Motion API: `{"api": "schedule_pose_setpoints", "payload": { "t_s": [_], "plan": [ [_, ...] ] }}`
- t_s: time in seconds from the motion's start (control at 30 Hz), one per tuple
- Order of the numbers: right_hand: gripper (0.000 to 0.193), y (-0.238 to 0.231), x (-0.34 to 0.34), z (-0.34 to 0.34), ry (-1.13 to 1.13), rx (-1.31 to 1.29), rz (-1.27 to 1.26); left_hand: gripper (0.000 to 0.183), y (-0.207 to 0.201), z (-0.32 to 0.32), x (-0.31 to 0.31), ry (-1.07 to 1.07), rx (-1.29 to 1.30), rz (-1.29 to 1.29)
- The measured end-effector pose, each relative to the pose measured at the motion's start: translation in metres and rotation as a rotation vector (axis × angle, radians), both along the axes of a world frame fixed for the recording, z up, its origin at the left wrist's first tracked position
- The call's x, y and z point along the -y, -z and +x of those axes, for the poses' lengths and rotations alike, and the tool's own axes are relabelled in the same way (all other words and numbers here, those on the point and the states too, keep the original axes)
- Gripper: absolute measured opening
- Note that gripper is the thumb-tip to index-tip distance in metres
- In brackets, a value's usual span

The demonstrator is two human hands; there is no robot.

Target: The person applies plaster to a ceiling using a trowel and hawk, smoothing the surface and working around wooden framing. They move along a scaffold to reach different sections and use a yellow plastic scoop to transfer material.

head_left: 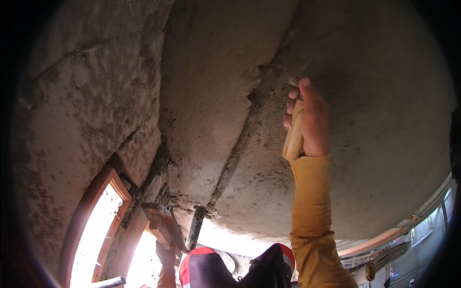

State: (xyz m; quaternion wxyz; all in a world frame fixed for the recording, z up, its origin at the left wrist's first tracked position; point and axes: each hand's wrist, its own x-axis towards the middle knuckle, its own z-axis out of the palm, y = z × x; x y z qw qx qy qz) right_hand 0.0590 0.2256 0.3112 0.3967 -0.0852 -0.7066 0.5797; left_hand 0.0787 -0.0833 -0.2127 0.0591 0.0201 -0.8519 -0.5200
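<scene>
My right hand, in a mustard-yellow sleeve, is raised against a rough grey plastered surface. Its fingers wrap round a short pale wooden block, whose lower end reaches the cuff. Whether the block touches the plaster I cannot tell. Low on the left, my left hand grips a worn brown wooden float, a board with a block-like handle. That hand is dim and partly hidden by the float. A dark ridge of rough plaster slants across the surface to the left of my right hand.
A wooden window frame with bright light behind it stands at the lower left. A crusted round pole rises beside the float. My knees show at the bottom. Long thin bars lie at the lower right.
</scene>
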Motion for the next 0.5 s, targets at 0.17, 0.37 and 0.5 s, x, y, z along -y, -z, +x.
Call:
{"api": "schedule_pose_setpoints", "payload": {
  "t_s": [0.17,0.37,0.5],
  "plan": [
    [0.035,0.085,0.003,-0.004,-0.084,0.024,0.005,0.068,0.013,0.002,0.005,-0.023,0.002,-0.002],
    [0.037,0.142,0.009,0.021,-0.074,0.101,-0.014,0.066,0.000,-0.001,-0.001,0.065,-0.054,0.010],
    [0.036,0.084,0.023,0.007,-0.159,-0.036,-0.028,0.067,0.019,0.002,0.009,-0.009,-0.071,-0.064]
  ]
}}
